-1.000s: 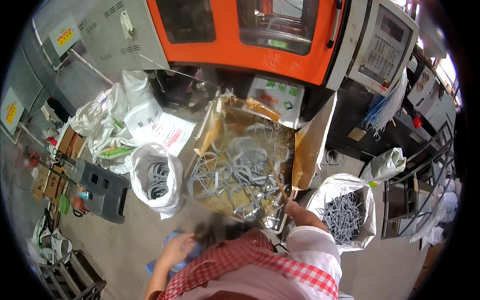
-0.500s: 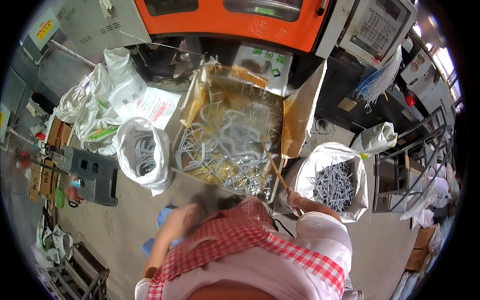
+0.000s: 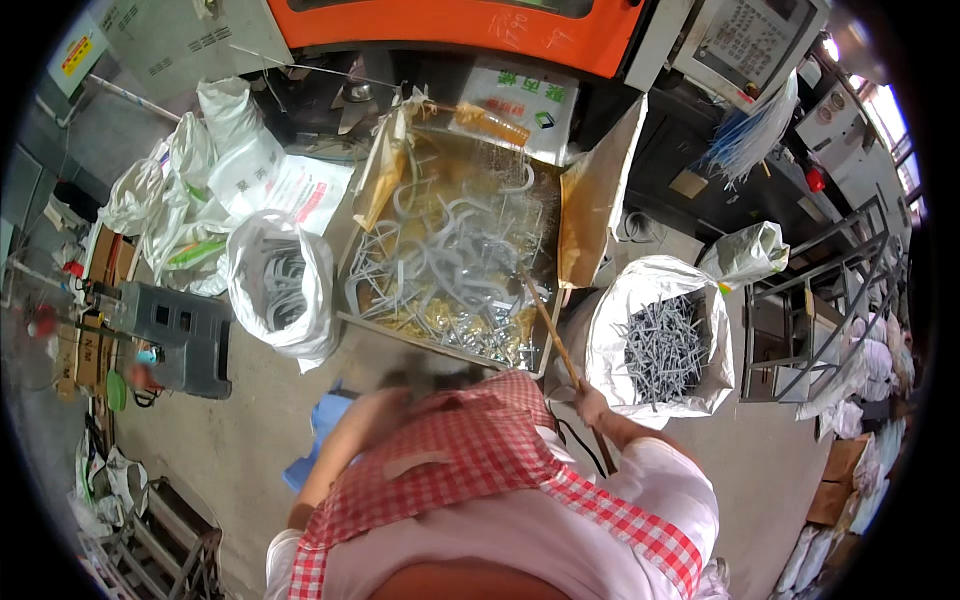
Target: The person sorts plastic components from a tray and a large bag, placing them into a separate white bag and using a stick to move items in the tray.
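The box [image 3: 455, 260] is open from above, its raised flaps [image 3: 590, 200] walling left and right. White sacks [image 3: 280, 285] and [image 3: 660, 350] crowd both sides. A stick [image 3: 550, 330] slants across its near right corner.

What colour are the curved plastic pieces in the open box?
Pale grey curved plastic pieces, seen in the head view.

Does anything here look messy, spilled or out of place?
Nothing looks spilled. The grey hooks lie tangled in the plastic-lined box, and the white sacks stand open but upright. The right hand grips a wooden stick.
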The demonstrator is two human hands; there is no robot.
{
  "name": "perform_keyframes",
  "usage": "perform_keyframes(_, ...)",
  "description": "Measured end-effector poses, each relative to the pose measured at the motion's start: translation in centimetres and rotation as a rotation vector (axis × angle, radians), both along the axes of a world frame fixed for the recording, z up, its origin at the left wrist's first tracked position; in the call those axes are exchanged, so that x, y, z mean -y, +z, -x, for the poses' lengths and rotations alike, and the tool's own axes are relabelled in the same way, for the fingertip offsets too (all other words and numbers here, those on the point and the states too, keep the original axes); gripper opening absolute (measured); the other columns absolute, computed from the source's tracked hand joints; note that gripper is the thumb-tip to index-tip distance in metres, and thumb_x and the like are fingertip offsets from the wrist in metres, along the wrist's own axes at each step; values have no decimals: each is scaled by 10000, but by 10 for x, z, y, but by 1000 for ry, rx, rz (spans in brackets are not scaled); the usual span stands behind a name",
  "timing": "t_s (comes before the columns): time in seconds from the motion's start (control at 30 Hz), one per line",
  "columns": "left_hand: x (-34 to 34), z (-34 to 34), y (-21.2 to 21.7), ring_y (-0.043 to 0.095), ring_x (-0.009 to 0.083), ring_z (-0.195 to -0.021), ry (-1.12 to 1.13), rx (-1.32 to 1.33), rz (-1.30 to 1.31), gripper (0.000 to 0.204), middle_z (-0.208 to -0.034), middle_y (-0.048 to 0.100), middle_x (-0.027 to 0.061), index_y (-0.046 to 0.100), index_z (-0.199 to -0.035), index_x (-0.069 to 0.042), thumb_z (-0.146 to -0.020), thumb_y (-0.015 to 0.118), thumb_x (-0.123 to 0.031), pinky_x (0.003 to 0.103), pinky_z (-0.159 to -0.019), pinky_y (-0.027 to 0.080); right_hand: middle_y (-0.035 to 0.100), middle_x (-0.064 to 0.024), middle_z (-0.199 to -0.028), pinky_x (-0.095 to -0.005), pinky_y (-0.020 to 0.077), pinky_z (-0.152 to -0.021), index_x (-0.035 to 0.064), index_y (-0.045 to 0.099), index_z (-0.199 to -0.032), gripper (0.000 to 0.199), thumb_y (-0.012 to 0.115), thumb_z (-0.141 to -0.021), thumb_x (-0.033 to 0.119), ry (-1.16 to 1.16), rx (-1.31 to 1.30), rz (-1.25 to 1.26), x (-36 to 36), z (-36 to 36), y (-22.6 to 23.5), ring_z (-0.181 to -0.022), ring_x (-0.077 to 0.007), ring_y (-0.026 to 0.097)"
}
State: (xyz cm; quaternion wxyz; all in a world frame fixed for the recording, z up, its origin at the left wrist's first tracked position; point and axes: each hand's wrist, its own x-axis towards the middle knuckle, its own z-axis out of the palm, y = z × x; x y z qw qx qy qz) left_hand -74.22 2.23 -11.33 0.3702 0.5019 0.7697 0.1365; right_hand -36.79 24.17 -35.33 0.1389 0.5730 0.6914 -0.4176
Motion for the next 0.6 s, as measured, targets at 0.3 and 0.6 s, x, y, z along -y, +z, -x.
perform_keyframes(0.3,8,10,3,616,281,-807,114,61,157,391,-917,636,142,530,-1139,-33,-767,608,-126,339,-685,479,568,-223,-952,-407,436,-767,143,329,-1336,490,438,-859,178,-258,-224,-48,91,-12,92,-854,-358,568)
perform_keyframes(0.6,12,15,-8,614,293,-803,23,-45,50,388,-904,629,168,527,-1140,-42,-775,605,-146,346,-686,478,529,-107,-636,-320,433,-457,76,448,-1227,365,446,-868,140,-214,-419,-515,-86,103,-51,-494,-188,515)
